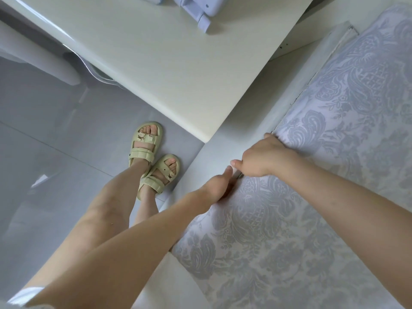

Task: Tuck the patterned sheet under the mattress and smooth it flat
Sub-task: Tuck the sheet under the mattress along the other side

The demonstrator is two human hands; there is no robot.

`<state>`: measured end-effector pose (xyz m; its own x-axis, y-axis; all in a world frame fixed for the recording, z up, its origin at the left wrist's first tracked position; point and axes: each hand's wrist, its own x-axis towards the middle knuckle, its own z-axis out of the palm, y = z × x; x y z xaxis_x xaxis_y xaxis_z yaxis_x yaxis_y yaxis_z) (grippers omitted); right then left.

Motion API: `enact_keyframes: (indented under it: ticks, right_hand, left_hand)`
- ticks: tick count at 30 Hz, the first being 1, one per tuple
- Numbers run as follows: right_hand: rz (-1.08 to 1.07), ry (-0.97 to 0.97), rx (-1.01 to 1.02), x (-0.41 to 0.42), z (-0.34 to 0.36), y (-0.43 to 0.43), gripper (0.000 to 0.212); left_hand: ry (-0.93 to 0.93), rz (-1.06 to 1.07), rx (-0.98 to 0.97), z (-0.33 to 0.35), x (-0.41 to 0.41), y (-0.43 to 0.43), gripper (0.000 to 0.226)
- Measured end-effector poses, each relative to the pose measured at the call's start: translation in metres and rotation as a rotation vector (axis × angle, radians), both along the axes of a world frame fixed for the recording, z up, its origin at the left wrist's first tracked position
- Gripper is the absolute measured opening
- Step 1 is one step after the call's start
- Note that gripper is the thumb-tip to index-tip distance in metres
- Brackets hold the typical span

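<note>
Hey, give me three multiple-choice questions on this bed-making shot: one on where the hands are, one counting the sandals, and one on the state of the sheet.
1. Where are the left hand and right hand?
A. On a pillow. B. At the edge of the patterned sheet. C. On a door handle.
2. How many sandals show?
A. One. B. Two. C. Three.
3. How does the patterned sheet lie?
A. Spread out. B. Rolled up. C. Heaped in a pile.

Answers:
1 B, both hands meet along the fabric's border.
2 B, there is one pale yellow sandal on each foot.
3 A, its pattern runs unbroken across the top.
</note>
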<state>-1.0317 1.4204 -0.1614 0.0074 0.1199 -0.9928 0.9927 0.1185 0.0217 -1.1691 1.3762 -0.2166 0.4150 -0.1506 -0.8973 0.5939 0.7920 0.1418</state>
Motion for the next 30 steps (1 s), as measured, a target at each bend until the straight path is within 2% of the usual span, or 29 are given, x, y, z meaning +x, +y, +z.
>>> enact_keyframes:
  ticks: [3,4,7,10,13,15,17,19,22,25,28,30]
  right_hand:
    - [0.084,-0.064,-0.035,-0.009,-0.011,0.0,0.063]
    - [0.116,-0.099,-0.057,-0.015,-0.014,0.0,0.063]
    - [0.197,-0.141,-0.045,-0.033,-0.017,-0.012,0.059]
    - [0.132,-0.118,0.237,-0.032,-0.01,-0.032,0.065]
    - [-0.089,-0.11,0.545,-0.026,-0.002,-0.041,0.063]
    - [-0.23,-0.075,0.651,-0.037,0.001,-0.038,0.063]
    - [-0.253,-0.014,0.613,-0.058,0.008,-0.038,0.064]
    - [-0.197,0.046,0.428,-0.076,0.01,-0.046,0.059]
    - [-0.155,0.028,0.161,-0.091,0.004,-0.054,0.063]
    - [-0.157,0.005,0.119,-0.095,-0.01,-0.05,0.07]
    - [-0.125,-0.005,0.139,-0.094,-0.014,-0.054,0.071]
    - [-0.126,-0.024,0.109,-0.095,-0.013,-0.057,0.071]
  left_hand:
    - [0.142,0.209,0.187,0.011,-0.036,-0.011,0.043]
    - [0.161,0.192,0.25,0.015,-0.052,-0.016,0.043]
    - [0.197,-0.063,0.316,0.02,-0.091,-0.029,0.044]
    - [0.161,-0.222,0.253,0.012,-0.106,-0.037,0.045]
    - [0.146,-0.254,0.2,0.006,-0.113,-0.044,0.046]
    - [0.143,-0.24,0.21,0.002,-0.116,-0.048,0.037]
    - [0.151,-0.162,0.228,0.002,-0.12,-0.054,0.034]
    - [0.145,-0.023,0.194,0.003,-0.126,-0.062,0.033]
    - [0.101,0.085,0.134,0.001,-0.136,-0.075,0.029]
    - [0.063,0.124,0.163,-0.005,-0.143,-0.08,0.029]
    - [-0.002,0.023,0.241,-0.011,-0.141,-0.078,0.041]
    - [0.028,-0.024,0.241,-0.016,-0.137,-0.081,0.044]
